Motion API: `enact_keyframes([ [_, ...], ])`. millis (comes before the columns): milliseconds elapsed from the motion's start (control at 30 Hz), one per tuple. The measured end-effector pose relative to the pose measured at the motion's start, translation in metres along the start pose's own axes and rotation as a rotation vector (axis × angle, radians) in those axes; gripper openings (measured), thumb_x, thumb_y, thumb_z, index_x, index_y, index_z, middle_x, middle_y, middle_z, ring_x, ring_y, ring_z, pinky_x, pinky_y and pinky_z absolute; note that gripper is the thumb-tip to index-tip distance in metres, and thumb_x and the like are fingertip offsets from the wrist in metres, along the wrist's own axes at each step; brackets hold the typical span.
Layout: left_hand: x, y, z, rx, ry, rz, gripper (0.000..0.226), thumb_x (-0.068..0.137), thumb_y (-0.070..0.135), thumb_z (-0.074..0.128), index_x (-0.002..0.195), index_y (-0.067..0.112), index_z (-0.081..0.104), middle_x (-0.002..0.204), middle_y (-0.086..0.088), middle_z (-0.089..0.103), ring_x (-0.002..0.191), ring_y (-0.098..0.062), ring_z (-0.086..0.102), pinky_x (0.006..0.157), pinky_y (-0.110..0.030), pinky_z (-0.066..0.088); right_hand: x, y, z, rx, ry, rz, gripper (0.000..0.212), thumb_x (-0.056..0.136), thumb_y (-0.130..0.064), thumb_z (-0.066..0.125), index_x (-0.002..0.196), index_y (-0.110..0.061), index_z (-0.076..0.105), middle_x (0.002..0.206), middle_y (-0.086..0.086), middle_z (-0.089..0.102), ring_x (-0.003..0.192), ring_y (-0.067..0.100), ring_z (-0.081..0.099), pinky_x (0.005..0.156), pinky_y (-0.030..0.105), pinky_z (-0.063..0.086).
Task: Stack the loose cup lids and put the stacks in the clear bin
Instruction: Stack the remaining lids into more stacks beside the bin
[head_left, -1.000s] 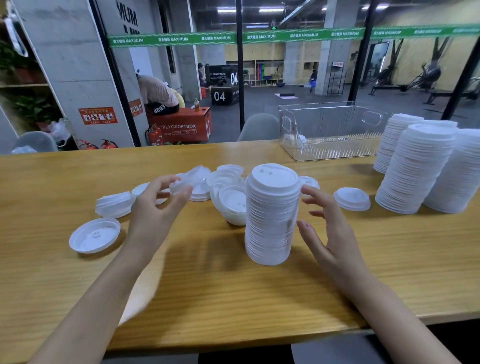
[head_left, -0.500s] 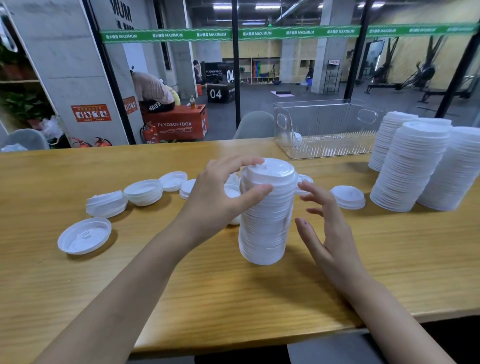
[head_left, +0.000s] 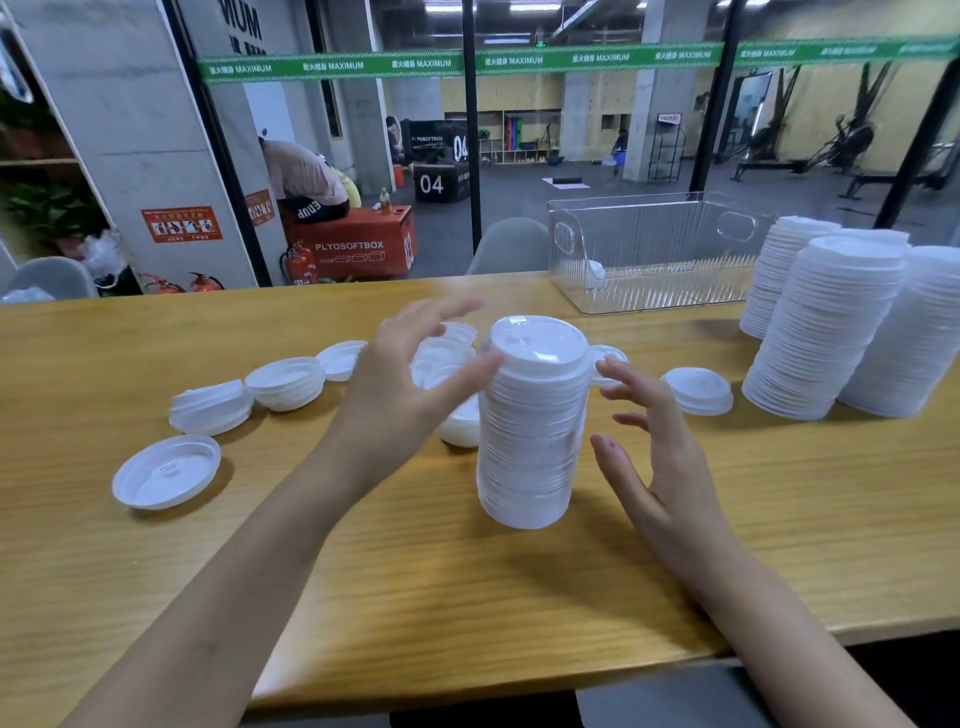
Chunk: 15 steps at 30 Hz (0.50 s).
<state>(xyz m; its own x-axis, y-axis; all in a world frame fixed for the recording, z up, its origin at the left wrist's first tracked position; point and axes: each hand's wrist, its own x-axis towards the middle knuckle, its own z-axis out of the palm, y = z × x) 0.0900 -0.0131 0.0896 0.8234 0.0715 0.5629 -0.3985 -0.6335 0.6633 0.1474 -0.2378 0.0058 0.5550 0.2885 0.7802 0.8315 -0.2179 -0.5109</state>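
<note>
Head view: the stack (head_left: 530, 426) is standing upright mid-table (head_left: 467, 597), long axis vertical, lid tops facing up. The left hand (head_left: 400, 384) and right hand (head_left: 660, 457) are flanking it, fingers spread wide, holding nothing. Loose lids (head_left: 166, 470) are lying to the left. The bin (head_left: 649, 249) and tall stacks (head_left: 826, 322) are standing behind on the right.

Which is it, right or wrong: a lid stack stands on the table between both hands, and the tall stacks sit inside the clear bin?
Partly wrong: the head view shows the tall stacks on the table right of the bin, not inside it. The lid stack does stand between the left hand and right hand.
</note>
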Motion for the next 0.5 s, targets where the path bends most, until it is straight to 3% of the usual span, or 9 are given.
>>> enact_keyframes([
  [100, 0.002, -0.019, -0.017, 0.006, 0.084, -0.097, 0.035, 0.084, 0.051, 0.062, 0.118, 0.042, 0.059, 0.117, 0.025, 0.06, 0.109, 0.004, 0.053, 0.092, -0.018, 0.041, 0.0, 0.0, 0.0, 0.005, -0.007, 0.003, 0.05, 0.095, -0.034, 0.049, 0.142, -0.026, 0.036, 0.139, -0.008, 0.048, 0.122, 0.016, 0.052, 0.099, 0.026, 0.044],
  [233, 0.0, -0.053, -0.026, 0.082, 0.017, -0.311, 0.032, 0.091, 0.034, 0.066, 0.122, 0.031, 0.061, 0.117, 0.016, 0.06, 0.11, -0.009, 0.054, 0.091, -0.03, 0.045, 0.0, 0.0, 0.001, 0.007, -0.013, 0.006, 0.05, 0.096, -0.035, 0.049, 0.143, -0.025, 0.036, 0.138, -0.003, 0.049, 0.123, 0.017, 0.052, 0.098, 0.03, 0.045],
  [367, 0.002, -0.069, -0.016, 0.037, -0.092, -0.499, 0.047, 0.091, 0.047, 0.061, 0.132, 0.027, 0.051, 0.114, 0.009, 0.06, 0.104, -0.01, 0.056, 0.082, -0.027, 0.044, 0.0, 0.0, 0.001, -0.006, -0.011, 0.008, 0.05, 0.096, -0.037, 0.049, 0.143, -0.028, 0.036, 0.139, -0.006, 0.048, 0.123, 0.016, 0.052, 0.098, 0.029, 0.045],
  [500, 0.015, -0.077, 0.001, 0.047, -0.17, -0.6, 0.065, 0.089, 0.061, 0.056, 0.141, 0.027, 0.038, 0.132, 0.0, 0.055, 0.118, -0.019, 0.052, 0.093, -0.035, 0.043, 0.0, 0.0, 0.002, -0.013, -0.016, 0.008, 0.05, 0.095, -0.037, 0.048, 0.143, -0.031, 0.035, 0.138, -0.01, 0.048, 0.122, 0.015, 0.052, 0.098, 0.027, 0.045],
])
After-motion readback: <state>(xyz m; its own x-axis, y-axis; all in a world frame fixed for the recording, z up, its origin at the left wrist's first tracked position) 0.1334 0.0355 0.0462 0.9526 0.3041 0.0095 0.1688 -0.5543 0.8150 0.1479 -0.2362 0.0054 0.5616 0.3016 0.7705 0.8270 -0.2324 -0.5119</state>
